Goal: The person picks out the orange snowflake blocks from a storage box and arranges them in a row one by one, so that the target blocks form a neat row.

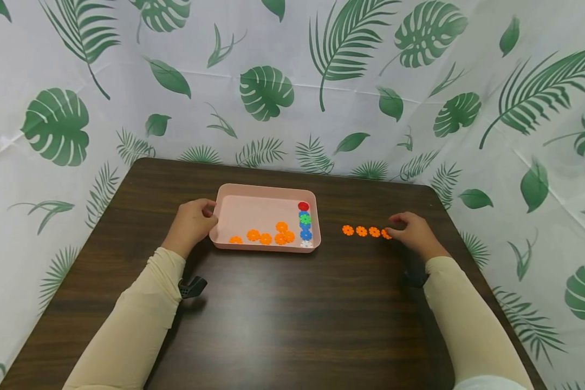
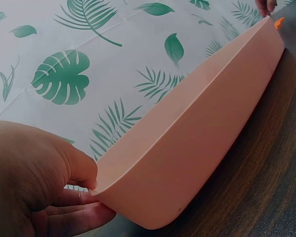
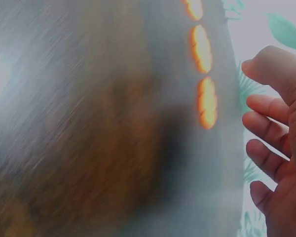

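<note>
The left hand (image 1: 187,227) pinches the pink tray (image 1: 253,203), while a row of orange flower discs (image 1: 361,231) runs leftward from the nearer right hand (image 1: 415,236), its grip spread.

Passage: between tray (image 1: 246,211) and orange disc row (image 1: 362,231) | Obstacle: tray wall (image 2: 197,143)

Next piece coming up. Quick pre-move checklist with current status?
1. Left hand gripping the pink tray at its left end: ok.
2. Orange flower-shaped discs on the table in a single row: ok.
3. Right hand at the row's right end: ok.
4. Right hand clear of the end disc: cannot tell, fingers partly cover it.
5. Orange discs in the tray all separated: not ok, some overlap.
</note>
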`<state>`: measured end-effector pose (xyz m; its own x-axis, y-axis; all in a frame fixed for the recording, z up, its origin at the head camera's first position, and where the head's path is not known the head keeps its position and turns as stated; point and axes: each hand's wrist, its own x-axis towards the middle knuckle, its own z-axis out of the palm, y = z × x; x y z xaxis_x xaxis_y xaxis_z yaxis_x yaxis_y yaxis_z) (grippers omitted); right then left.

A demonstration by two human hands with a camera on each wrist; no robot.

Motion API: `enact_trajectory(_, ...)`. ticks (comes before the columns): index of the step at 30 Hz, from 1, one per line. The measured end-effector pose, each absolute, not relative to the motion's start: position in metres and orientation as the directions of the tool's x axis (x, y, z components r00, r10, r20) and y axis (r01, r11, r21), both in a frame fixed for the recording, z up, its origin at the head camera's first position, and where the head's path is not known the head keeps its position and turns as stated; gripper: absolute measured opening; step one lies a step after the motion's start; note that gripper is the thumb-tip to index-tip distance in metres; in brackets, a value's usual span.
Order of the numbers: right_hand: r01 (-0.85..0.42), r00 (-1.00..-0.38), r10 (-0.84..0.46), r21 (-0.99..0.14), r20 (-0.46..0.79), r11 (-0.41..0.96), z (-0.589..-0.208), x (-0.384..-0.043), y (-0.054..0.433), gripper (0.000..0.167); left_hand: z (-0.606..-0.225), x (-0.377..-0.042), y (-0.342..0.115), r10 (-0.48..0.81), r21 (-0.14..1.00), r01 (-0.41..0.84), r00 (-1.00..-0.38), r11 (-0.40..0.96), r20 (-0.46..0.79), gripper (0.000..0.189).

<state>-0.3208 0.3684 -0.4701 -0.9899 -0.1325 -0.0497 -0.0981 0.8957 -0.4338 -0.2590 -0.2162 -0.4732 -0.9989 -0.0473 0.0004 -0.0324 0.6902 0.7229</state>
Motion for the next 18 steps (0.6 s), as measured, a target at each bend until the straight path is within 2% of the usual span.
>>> enact_trajectory(7,-0.204,-0.974,-0.228,-0.475,0.007,0.856,-0.440,-0.333,0.324,0.047,-0.473,-0.259,-0.217,-0.054,0.721,-0.038,-0.999,0.692,-0.001,0.047)
enact_trajectory(13,-0.370,-0.919,-0.389,-0.468,0.059,0.803,-0.423,-0.347,0.258,0.041,-0.473,-0.258,-0.217,-0.057,0.722,-0.040,-0.998,0.690,-0.001,0.046)
enact_trajectory(18,-0.419,-0.885,-0.466,-0.427,-0.006,0.801,-0.422,-0.354,0.199,0.040,-0.473,-0.259,-0.215,-0.061,0.722,-0.047,-0.998,0.691,-0.006,0.046)
